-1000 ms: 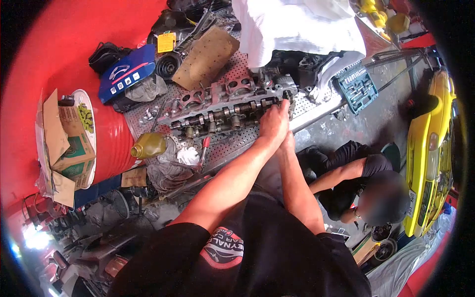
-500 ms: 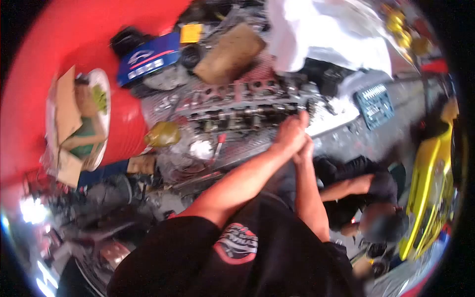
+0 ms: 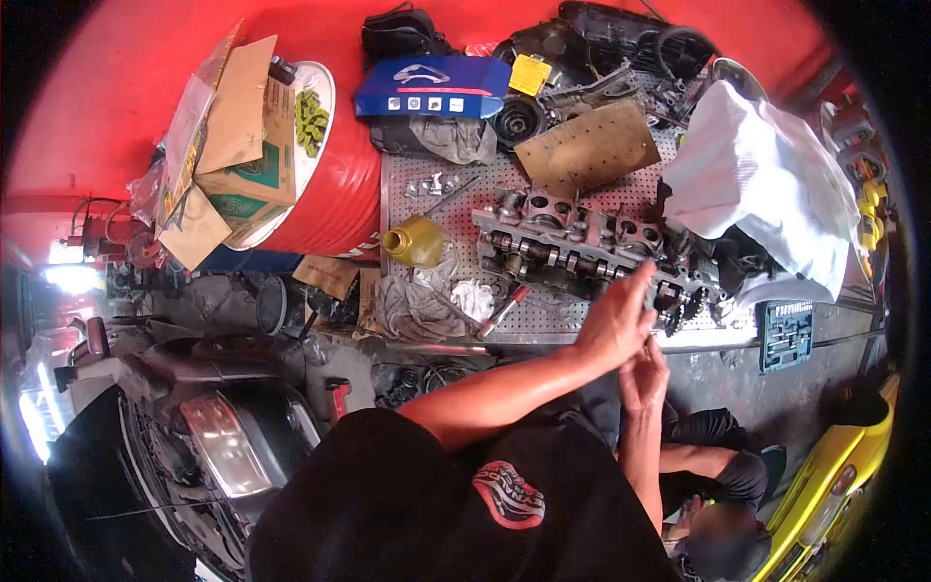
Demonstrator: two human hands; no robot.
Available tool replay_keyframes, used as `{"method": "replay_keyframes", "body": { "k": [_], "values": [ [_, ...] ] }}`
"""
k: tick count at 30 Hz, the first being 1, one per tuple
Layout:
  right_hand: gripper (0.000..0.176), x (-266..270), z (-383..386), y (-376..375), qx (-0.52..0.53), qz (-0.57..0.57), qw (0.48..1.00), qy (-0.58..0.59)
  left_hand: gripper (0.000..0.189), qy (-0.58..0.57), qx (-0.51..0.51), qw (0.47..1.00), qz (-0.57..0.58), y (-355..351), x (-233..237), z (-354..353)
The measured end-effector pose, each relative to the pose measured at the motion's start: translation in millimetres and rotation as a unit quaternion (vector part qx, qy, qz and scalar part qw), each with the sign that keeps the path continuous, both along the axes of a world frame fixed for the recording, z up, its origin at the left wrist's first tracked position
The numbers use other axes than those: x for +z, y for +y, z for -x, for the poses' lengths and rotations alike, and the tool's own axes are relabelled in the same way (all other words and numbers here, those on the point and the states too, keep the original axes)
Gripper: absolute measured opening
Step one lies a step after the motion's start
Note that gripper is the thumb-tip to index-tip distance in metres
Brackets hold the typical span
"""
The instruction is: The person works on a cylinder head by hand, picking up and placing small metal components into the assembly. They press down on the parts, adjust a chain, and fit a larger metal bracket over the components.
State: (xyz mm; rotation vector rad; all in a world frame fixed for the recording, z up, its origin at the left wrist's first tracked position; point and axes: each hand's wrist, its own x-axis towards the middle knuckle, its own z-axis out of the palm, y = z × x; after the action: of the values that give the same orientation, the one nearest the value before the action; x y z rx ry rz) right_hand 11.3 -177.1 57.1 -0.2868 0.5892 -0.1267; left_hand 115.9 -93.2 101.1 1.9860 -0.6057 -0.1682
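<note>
My left hand (image 3: 617, 332) is over the front edge of the bench, its fingers pointing up toward the right half of a cylinder head (image 3: 558, 225) and overlapping it in this view. A narrow greyish strip shows between its thumb and fingers; I cannot tell what it is. Just below, my right hand (image 3: 644, 376) has its fingers drawn together in a pinch, the tips right at the left hand's heel. Camshaft lobes line the front of the cylinder head, with a dark toothed sprocket (image 3: 690, 307) at its right end. A red-handled tool (image 3: 505, 308) lies left of my hands.
The perforated metal bench (image 3: 567, 330) carries a yellowish bottle (image 3: 415, 242), rags (image 3: 417, 308), brown cardboard (image 3: 588, 147), a blue box (image 3: 432, 87) and white cloth (image 3: 752, 160). Right of it is a socket set (image 3: 786, 335). A person (image 3: 722, 466) is low at my right, near a yellow car part (image 3: 834, 485).
The view has shifted and sharpened, bringing the bench higher in frame. My hands, clasped closely before, are slightly farther apart, with the left fingers now stretched upward. The person at the right has sunk lower.
</note>
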Motion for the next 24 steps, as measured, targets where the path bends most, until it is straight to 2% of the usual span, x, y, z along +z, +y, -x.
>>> {"method": "replay_keyframes", "body": {
  "k": [3, 4, 6, 8, 9, 10, 12, 15, 17, 19, 21, 23, 24],
  "values": [
    [0.035, 10, -39, 24, 0.023, 0.018, 0.999, 0.014, 0.066, -0.041, 0.094, 0.994, 0.029, 23, 5, -25],
    [0.031, 11, -50, 30, 0.044, 0.01, 0.999, 0.012, 0.068, 0.04, 0.104, 0.993, 0.042, 31, 5, -31],
    [0.02, 20, -72, 46, 0.047, -0.005, 0.999, 0.007, 0.069, 0.022, 0.182, 0.983, 0.018, 46, 8, -45],
    [0.018, 6, -88, 56, 0.082, -0.025, 0.996, -0.009, 0.072, 0.173, 0.224, 0.958, 0.043, 60, 20, -58],
    [0.015, 10, -97, 64, 0.076, -0.025, 0.997, -0.012, 0.072, 0.146, 0.247, 0.956, 0.066, 65, 16, -62],
    [0.013, 16, -107, 73, 0.079, -0.021, 0.997, 0.005, 0.071, 0.196, 0.263, 0.94, 0.098, 72, 16, -69],
    [0.012, 27, -126, 89, 0.084, -0.002, 0.996, 0.013, 0.069, 0.193, 0.267, 0.937, 0.119, 86, 13, -83],
    [0.016, 31, -147, 102, 0.133, 0.005, 0.991, -0.03, 0.068, 0.214, 0.316, 0.92, 0.085, 103, 7, -108],
    [0.019, 38, -160, 110, 0.171, 0.023, 0.985, -0.002, 0.062, 0.247, 0.321, 0.905, 0.128, 117, -3, -128],
    [0.024, 43, -168, 113, 0.214, 0.055, 0.975, 0.025, 0.054, 0.317, 0.311, 0.877, 0.182, 140, 20, -151],
    [0.025, 48, -160, 110, 0.243, 0.089, 0.965, 0.052, 0.05, 0.316, 0.311, 0.872, 0.209, 174, 10, -183],
    [0.027, 56, -142, 100, 0.269, 0.124, 0.952, 0.073, 0.05, 0.342, 0.339, 0.859, 0.172, 210, 6, -219],
    [0.027, 53, -128, 90, 0.29, 0.119, 0.945, 0.09, 0.046, 0.337, 0.344, 0.871, 0.1, 229, -2, -238]
  ]
}}
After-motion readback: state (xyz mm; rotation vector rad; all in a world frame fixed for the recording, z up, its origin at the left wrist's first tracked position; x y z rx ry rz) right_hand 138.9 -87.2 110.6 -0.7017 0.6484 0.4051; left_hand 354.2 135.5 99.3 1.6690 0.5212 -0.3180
